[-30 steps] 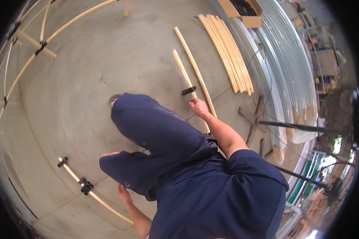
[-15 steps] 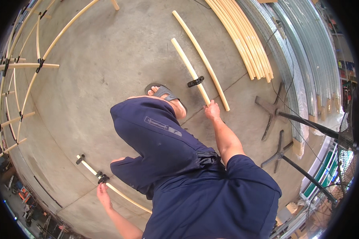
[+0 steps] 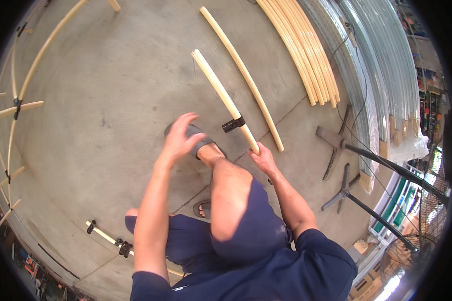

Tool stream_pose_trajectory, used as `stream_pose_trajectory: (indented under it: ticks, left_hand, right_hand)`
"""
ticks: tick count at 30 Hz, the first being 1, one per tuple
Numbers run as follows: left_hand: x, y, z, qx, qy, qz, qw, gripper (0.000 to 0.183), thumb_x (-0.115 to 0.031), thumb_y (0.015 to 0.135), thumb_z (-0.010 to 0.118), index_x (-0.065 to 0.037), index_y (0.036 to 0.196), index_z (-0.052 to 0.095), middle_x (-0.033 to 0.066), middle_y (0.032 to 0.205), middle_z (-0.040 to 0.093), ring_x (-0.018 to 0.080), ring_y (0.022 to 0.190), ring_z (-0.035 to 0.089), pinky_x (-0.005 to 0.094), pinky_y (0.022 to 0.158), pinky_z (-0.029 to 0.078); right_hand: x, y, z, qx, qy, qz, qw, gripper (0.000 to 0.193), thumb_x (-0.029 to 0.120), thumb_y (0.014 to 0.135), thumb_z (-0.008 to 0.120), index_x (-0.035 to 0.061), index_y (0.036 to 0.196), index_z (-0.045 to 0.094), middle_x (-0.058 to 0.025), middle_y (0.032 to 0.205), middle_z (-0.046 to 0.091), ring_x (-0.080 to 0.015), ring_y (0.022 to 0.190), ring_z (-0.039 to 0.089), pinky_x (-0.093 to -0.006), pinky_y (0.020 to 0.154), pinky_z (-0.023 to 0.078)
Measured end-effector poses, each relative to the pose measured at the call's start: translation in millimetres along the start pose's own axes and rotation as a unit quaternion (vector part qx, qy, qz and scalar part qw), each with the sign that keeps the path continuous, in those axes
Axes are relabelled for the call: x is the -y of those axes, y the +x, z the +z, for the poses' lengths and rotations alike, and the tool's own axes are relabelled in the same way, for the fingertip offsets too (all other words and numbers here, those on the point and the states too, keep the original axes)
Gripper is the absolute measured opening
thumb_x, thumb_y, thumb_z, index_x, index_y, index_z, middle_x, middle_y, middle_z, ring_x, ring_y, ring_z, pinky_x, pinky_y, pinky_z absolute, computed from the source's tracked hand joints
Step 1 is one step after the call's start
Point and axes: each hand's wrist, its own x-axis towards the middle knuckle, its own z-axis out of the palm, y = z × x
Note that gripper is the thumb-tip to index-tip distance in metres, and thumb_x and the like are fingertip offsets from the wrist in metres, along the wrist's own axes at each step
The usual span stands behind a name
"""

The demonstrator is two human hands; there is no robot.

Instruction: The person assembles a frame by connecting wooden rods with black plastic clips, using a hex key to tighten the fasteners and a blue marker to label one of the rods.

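- Your right hand [image 3: 263,159] has its fingers closed around the near end of a pale pole [image 3: 217,88], which slants away from you to the left, above the concrete floor [image 3: 115,125]; whether its far end touches the floor, you cannot tell.
- A black connector [image 3: 233,124] sits around that pole, just beyond your right hand.
- Your left hand [image 3: 178,140] is empty, fingers spread and thumb apart, hanging in front of your sandal [image 3: 206,143] as you see it.
- A second pole [image 3: 242,67] lies on the floor just right of the held one.
- Nearer the floor's right edge lies a row of poles [image 3: 301,50], then wrapped metal lengths [image 3: 381,65].
- Near the floor's lower left corner, a thinner-looking pole [image 3: 104,234] carries black fittings [image 3: 124,247].
- Along the floor's left edge stands a frame of joined poles [image 3: 31,67].
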Motion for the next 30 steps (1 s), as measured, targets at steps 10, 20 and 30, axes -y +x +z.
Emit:
stream_pose_trajectory:
  ticks: [10, 20, 30]
  left_hand:
    - [-38, 76, 110, 0.069, 0.119, -0.155, 0.978, 0.042, -0.042, 0.088, 0.075, 0.0, 0.092, 0.074, 0.0246, 0.084, 0.074, 0.0443, 0.084, 0.073, 0.0516, 0.077, 0.057]
    - [-33, 87, 84, 0.031, 0.096, -0.069, 0.993, 0.065, -0.038, 0.082, 0.084, -0.001, 0.129, 0.059, 0.0207, 0.103, 0.075, 0.038, 0.098, 0.073, 0.0468, 0.087, 0.057]
    - [26, 88, 85, 0.091, 0.048, -0.053, 0.993, 0.043, -0.032, 0.086, 0.082, -0.004, 0.116, 0.068, 0.0151, 0.103, 0.072, 0.0389, 0.096, 0.07, 0.047, 0.081, 0.056]
  right_hand:
    - [32, 10, 11, -0.12, -0.094, 0.021, 0.988, 0.014, 0.012, 0.089, 0.063, 0.0113, 0.103, 0.061, -0.0151, 0.079, 0.071, -0.0418, 0.076, 0.069, -0.0508, 0.069, 0.052]
    - [29, 36, 5, -0.039, -0.045, 0.009, 0.998, 0.014, 0.016, 0.094, 0.066, 0.0083, 0.104, 0.063, -0.0186, 0.078, 0.068, -0.0436, 0.077, 0.068, -0.0503, 0.069, 0.052]
    - [51, 45, 6, 0.009, 0.017, 0.054, 0.998, 0.022, 0.021, 0.096, 0.071, 0.0022, 0.106, 0.066, -0.0137, 0.077, 0.069, -0.0261, 0.071, 0.066, -0.0397, 0.07, 0.053]
